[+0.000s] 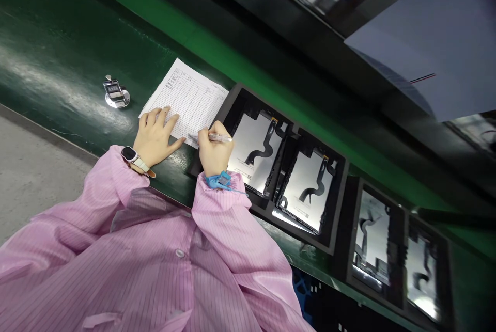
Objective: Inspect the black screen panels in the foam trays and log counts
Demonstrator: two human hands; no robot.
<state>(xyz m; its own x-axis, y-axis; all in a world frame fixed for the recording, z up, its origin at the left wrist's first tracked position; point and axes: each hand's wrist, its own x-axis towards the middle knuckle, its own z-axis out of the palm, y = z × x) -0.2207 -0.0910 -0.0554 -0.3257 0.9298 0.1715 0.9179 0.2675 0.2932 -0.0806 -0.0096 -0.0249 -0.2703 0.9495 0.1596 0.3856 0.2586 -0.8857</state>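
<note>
Under my left hand lies a printed form with a ruled table and some handwriting in its upper rows. The fingers of that hand are spread over the sheet's lower left edge. My right hand is closed around a clear-barrelled pen, its tip at the lower edge of the paper. Just right of the form, a black foam tray holds two display panels with silver backs, the left one and the right one. Each panel carries a curved black flex cable.
A chrome tally counter rests left of the form on the green bench. Farther right is a second foam tray with more panels. A large white sheet hangs at the upper right. A dark ledge runs behind the bench.
</note>
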